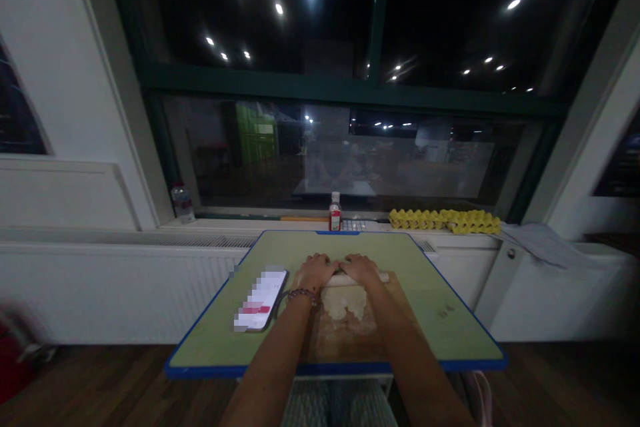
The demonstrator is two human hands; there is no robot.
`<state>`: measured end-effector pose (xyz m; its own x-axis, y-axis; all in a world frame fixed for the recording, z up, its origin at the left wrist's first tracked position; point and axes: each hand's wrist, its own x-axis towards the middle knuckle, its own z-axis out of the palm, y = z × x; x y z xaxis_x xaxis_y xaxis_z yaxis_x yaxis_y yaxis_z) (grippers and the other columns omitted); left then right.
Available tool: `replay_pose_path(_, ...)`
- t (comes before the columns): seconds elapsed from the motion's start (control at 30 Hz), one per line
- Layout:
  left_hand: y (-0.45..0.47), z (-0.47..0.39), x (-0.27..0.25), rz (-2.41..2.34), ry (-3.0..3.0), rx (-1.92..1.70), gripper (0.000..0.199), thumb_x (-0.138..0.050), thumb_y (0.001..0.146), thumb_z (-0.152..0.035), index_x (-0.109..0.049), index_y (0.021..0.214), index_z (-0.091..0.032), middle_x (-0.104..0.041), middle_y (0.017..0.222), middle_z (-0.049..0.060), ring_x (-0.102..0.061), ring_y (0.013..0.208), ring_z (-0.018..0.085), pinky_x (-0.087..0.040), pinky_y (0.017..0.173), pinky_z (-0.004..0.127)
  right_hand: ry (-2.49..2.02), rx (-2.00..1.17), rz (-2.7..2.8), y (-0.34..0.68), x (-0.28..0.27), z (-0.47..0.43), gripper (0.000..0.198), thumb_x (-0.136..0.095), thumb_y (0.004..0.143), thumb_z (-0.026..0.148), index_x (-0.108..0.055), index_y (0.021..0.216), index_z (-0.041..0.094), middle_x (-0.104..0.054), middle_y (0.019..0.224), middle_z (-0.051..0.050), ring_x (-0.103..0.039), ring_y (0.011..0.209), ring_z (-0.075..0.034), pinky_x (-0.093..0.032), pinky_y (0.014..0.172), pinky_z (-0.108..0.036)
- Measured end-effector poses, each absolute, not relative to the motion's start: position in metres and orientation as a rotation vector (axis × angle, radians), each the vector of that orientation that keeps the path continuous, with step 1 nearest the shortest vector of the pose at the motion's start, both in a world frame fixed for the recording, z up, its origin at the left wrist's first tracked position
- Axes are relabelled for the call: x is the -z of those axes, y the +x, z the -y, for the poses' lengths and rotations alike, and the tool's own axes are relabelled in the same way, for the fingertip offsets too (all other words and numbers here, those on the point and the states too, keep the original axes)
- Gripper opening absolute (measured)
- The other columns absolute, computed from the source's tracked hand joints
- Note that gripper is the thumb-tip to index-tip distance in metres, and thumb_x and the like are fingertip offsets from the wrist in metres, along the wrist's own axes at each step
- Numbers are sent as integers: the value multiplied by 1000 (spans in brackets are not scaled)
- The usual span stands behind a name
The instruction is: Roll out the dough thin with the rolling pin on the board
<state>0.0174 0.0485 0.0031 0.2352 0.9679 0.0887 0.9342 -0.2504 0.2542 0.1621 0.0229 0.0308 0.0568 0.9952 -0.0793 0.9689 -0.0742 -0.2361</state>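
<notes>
Both of my hands press down on a pale rolling pin (384,277) that lies crosswise on a wooden board (345,345). My left hand (319,270), with a beaded bracelet at its wrist, has its fingers curled over the pin's left part. Close beside it, my right hand (361,268) is bent over the middle of the pin, whose right end sticks out past it. Just on my side of the pin, a thin, uneven sheet of dough (344,304) is spread on the board between my forearms. The fingertips are partly hidden behind the hands.
The board rests on a small green table (445,334) with a blue rim. A lit phone (261,300) lies to the left. Along the window sill stand a small bottle with a red label (335,212), yellow egg trays (445,220) and a clear plastic bottle (183,204).
</notes>
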Motion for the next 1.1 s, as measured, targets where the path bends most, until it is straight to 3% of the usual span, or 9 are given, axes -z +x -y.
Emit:
replay_pose_path(0.57,17,-45,-6,-1814,2355,-345,44,-42,92,-52,-69,115,-25,-66,125,11,-56,119,31,-44,97,39,-2169,-345,2040,163,-28,-24,40,-59,94,42,-56,127,19,-57,130,-9,-59,111,-22,-51,94,-46)
replay_pose_path(0.83,18,-45,-7,-1842,2349,-346,45,-42,92,-52,-69,114,-24,-67,122,12,-57,118,31,-45,94,38,-2146,-350,2030,164,-24,-27,41,-52,97,48,-59,124,19,-59,129,-9,-56,118,-23,-44,103,-48)
replay_pose_path(1.1,18,-44,-7,-1829,2383,-324,43,-45,91,-52,-69,115,-25,-65,125,11,-56,119,32,-45,95,39,-2173,-334,2030,163,-24,-28,39,-59,94,42,-56,126,19,-58,127,-8,-60,108,-22,-52,92,-44)
